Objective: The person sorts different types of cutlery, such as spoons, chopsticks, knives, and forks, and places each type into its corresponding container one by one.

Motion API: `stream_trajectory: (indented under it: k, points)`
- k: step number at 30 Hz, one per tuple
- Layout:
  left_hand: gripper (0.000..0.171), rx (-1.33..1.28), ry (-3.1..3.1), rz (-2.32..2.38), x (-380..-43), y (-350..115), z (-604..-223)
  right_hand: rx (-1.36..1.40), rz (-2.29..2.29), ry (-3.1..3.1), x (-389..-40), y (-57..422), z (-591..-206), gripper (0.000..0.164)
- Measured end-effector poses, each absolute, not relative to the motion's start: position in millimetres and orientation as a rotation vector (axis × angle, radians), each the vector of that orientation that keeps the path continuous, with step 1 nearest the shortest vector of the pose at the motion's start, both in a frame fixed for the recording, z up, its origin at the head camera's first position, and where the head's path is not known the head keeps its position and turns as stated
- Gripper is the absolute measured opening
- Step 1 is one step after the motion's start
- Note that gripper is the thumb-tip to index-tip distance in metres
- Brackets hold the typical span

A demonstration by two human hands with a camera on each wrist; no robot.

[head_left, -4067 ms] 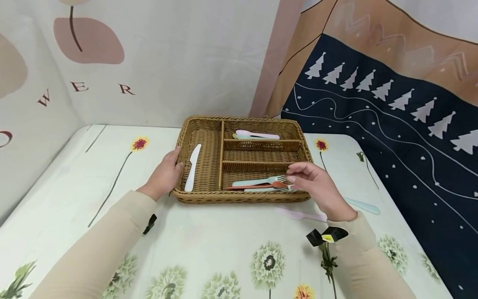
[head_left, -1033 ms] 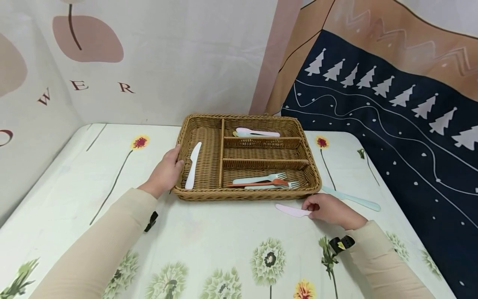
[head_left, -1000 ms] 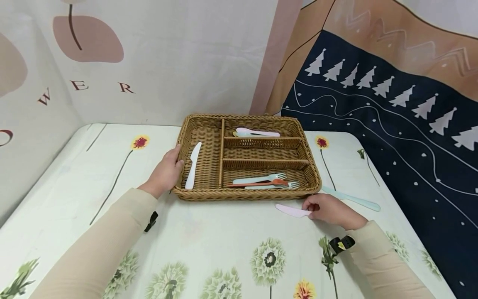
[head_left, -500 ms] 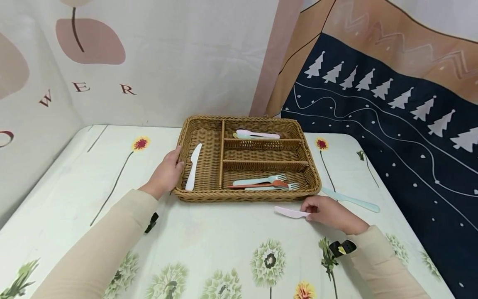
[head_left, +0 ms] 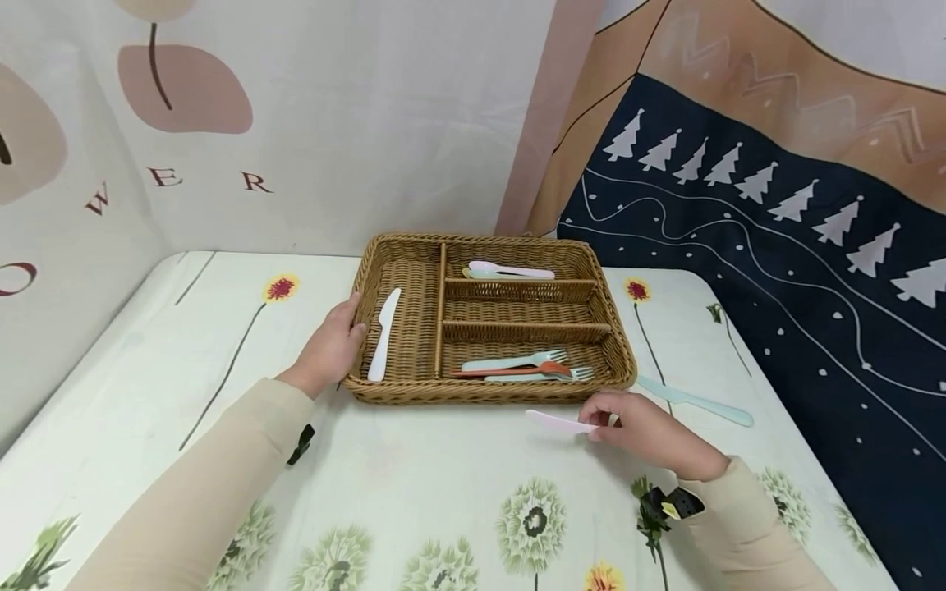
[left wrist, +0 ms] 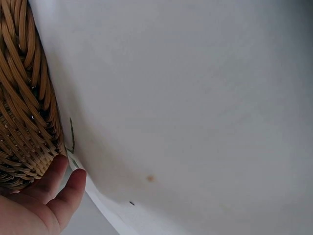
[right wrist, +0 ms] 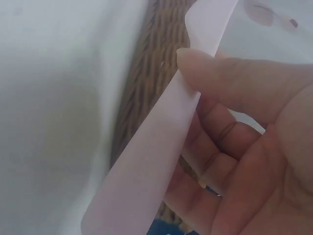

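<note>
My left hand grips the left side of a brown wicker cutlery basket. Two of its fingers show beside the woven outer wall in the left wrist view. Just outside the basket's front right corner, my right hand pinches a pink plastic knife between thumb and fingers. The blade points left, low over the tablecloth. In the right wrist view the pink knife runs across the thumb and the other fingers are curled behind it.
A white knife lies in the left compartment. Spoons lie at the back right, forks at the front right, one of them orange. A light blue knife is on the tablecloth, right of the basket. Fabric hangings rise behind.
My right hand came down from over the forks to the pink knife on the cloth, took hold of it and shifted it slightly left. The left hand stays at the basket's side.
</note>
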State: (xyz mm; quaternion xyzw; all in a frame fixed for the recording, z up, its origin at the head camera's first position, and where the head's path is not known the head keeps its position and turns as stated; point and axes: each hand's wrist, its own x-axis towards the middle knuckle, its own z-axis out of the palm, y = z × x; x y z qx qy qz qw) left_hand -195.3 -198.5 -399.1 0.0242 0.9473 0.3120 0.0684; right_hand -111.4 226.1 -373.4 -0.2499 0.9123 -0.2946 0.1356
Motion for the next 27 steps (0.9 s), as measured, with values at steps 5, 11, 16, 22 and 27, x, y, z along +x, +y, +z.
stream_trajectory:
  k: [5, 11, 16, 22, 27]
  points:
    - [0.058, 0.075, 2.849, 0.947, -194, -198, -398, -0.724, -0.907, 2.632, -111, 218, -367, 0.015]
    - [0.058, 0.071, 2.848, 0.95, -193, -198, -397, -0.722, -0.978, 2.624, -114, 207, -362, 0.011]
    - [0.058, 0.08, 2.848, 0.953, -194, -197, -397, -0.687, -1.05, 2.615, -117, 197, -357, 0.013]
    - [0.059, 0.076, 2.841, 0.953, -193, -197, -397, -0.676, -1.153, 2.664, -126, 183, -347, 0.012]
    - [0.059, 0.074, 2.842, 0.953, -192, -198, -395, -0.677, -1.27, 2.665, -136, 172, -337, 0.013]
